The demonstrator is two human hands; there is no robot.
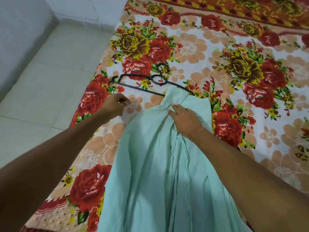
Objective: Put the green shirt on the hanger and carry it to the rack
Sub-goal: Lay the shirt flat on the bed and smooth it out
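Observation:
The pale green shirt (150,164) lies lengthwise on the bed, collar end away from me. A black hanger (133,84) lies flat on the bedspread beyond it. The hanger's right arm disappears under the collar, while its hook and left arm are uncovered. My right hand (184,119) lies on the shirt just below the collar, fingers bent into bunched fabric, gripping it. My left hand (117,104) hovers over the bedspread left of the shirt and just short of the hanger's bar. Its fingers are curled and nothing shows in them.
The bed carries a floral bedspread (234,64) in red, yellow and peach that fills most of the view. Pale floor tiles (41,81) and a white wall lie to the left of the bed's edge. No rack is in view.

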